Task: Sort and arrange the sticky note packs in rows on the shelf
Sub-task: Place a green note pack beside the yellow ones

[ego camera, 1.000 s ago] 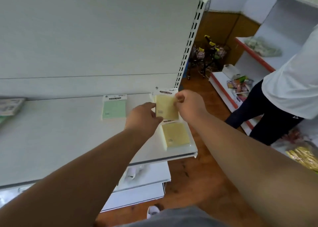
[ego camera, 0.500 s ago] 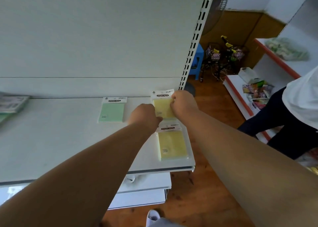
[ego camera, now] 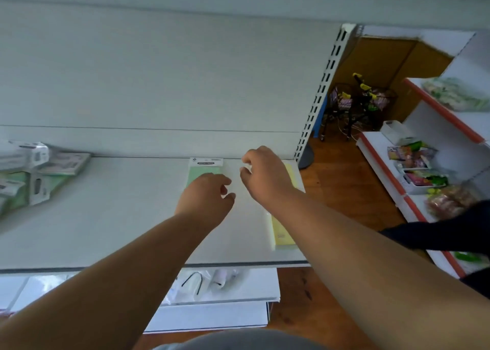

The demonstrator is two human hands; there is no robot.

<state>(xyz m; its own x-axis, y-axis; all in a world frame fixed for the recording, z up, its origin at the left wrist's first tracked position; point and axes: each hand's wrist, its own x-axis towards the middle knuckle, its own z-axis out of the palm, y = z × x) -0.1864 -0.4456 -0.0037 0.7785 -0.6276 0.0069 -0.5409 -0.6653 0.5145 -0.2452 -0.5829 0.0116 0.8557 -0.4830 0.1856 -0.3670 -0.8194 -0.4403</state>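
On the white shelf (ego camera: 106,230) a green sticky note pack (ego camera: 204,168) lies flat at the back, partly under my left hand (ego camera: 205,198). Two yellow packs lie in a column at the shelf's right end: the rear yellow pack (ego camera: 291,176) is mostly hidden by my right hand (ego camera: 265,177), and the front yellow pack (ego camera: 282,230) shows beside my right forearm. Both hands hover over the shelf with fingers loosely curled and hold nothing. A heap of unsorted packs (ego camera: 29,172) sits at the shelf's far left.
A perforated upright post (ego camera: 322,92) ends the shelf on the right. Lower shelves (ego camera: 225,291) hold bagged items. Another person in dark trousers (ego camera: 450,233) stands to the right, beside a red-edged rack of snacks (ego camera: 413,169). Small shopping carts (ego camera: 355,103) stand on the wooden floor.
Both hands let go of the yellow pack, which now lies at the back right of the shelf. My left hand has moved left over the green pack.
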